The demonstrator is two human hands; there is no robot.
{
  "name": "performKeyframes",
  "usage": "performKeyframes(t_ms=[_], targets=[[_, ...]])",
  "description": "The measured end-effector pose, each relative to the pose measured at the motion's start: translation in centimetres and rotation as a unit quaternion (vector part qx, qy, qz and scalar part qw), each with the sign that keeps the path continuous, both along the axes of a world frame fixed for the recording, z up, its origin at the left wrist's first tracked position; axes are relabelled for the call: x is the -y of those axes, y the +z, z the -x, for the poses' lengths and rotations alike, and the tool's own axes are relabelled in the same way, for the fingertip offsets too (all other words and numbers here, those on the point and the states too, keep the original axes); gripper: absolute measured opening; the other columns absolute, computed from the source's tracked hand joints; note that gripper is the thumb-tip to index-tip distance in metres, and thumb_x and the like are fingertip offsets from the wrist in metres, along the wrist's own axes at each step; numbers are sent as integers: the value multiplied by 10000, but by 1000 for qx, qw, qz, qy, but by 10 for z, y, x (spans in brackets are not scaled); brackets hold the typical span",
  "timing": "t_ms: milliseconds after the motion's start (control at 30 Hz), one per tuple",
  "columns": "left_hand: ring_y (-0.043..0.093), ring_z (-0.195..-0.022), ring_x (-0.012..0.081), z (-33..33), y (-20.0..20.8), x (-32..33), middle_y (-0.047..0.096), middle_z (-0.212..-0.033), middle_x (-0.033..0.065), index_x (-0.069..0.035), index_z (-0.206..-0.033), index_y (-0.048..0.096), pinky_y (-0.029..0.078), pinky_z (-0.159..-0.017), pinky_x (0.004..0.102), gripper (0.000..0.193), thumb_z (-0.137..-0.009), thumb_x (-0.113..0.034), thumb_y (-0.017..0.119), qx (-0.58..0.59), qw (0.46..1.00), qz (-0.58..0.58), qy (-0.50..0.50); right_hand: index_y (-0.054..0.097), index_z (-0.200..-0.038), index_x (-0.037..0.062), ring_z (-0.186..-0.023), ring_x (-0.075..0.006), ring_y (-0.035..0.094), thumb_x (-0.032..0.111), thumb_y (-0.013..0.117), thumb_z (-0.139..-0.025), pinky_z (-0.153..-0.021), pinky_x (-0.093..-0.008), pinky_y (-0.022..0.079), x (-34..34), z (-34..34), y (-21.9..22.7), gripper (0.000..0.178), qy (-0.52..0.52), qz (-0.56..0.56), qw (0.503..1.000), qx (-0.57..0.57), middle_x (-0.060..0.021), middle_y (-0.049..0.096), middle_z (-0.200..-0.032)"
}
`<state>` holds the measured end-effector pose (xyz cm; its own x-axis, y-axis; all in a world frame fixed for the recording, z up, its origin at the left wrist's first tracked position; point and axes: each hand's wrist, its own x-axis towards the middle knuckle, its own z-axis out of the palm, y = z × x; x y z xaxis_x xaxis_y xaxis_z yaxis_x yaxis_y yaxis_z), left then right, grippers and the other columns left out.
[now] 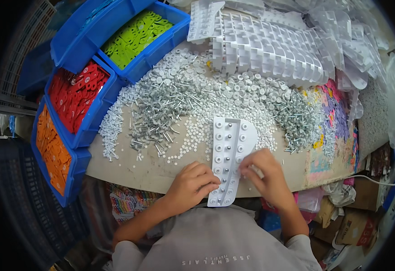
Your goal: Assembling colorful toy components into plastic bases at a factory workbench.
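Note:
A long white plastic fixture (234, 141) lies near the table's front edge, right before me. White ring-shaped pieces line both of its sides, and small metal studs run down its middle channel. My left hand (190, 184) rests at the fixture's left edge, fingers closed together over the lower rings. Over the right row, my right hand (267, 175) is closed, thumb and fingertips brought together beside a ring. Anything between the fingertips of either hand is too small or hidden to make out.
Loose white caps (260, 88) and metal pins (159, 117) heap behind the fixture. Blue bins at left hold green pieces (136, 38), red pieces (78, 95) and orange pieces (52, 153). Stacked white fixtures (269, 47) stand at the back; purple strips (338, 115) lie at right.

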<state>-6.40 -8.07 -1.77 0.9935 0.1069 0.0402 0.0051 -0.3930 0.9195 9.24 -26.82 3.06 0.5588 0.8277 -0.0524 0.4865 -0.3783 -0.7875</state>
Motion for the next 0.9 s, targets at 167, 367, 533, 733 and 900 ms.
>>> performKeyframes(t_ms=[167, 367, 533, 733, 900], targets=[[610, -818, 260, 3, -10, 10, 634, -850, 69, -48, -908, 706, 493, -715, 364, 94, -824, -54, 749, 14, 1000, 3, 25, 660, -913, 38, -954, -274, 566, 8, 717, -816, -856, -356, 448, 16, 33, -16, 117, -14, 20, 998, -50, -74, 639, -907], [623, -744, 261, 3, -11, 21, 630, -826, 80, -42, -898, 690, 503, -621, 363, 99, -819, -49, 751, 20, 997, -3, 71, 654, -907, 29, -898, -276, 564, -12, 713, -810, -779, -361, 458, 13, 46, -28, 120, -61, 0, 998, -25, -82, 624, -885], [618, -712, 231, 0, -13, 19, 638, -809, 63, -34, -883, 701, 489, -564, 354, 145, -773, -53, 793, 114, 981, -147, 51, 653, -894, 25, -836, -280, 565, -34, 741, -769, -702, -364, 464, 17, 54, -45, 164, -117, -40, 992, -3, -94, 617, -886], [578, -681, 237, -1, -18, 21, 630, -803, 52, -44, -874, 699, 464, -552, 347, 153, -756, -60, 795, 176, 965, -181, 76, 673, -933, 41, -865, -289, 566, 7, 784, -724, -748, -395, 466, 20, 57, -60, 238, -54, -62, 968, 238, -73, 593, -909], [594, -737, 297, -23, -11, -3, 639, -836, 83, -21, -912, 701, 482, -662, 402, 120, -797, -20, 736, 162, 973, -138, 94, 677, -918, 39, -835, -275, 562, -1, 806, -690, -729, -389, 461, 23, 53, -76, 265, -51, -129, 965, 221, -81, 586, -892]])
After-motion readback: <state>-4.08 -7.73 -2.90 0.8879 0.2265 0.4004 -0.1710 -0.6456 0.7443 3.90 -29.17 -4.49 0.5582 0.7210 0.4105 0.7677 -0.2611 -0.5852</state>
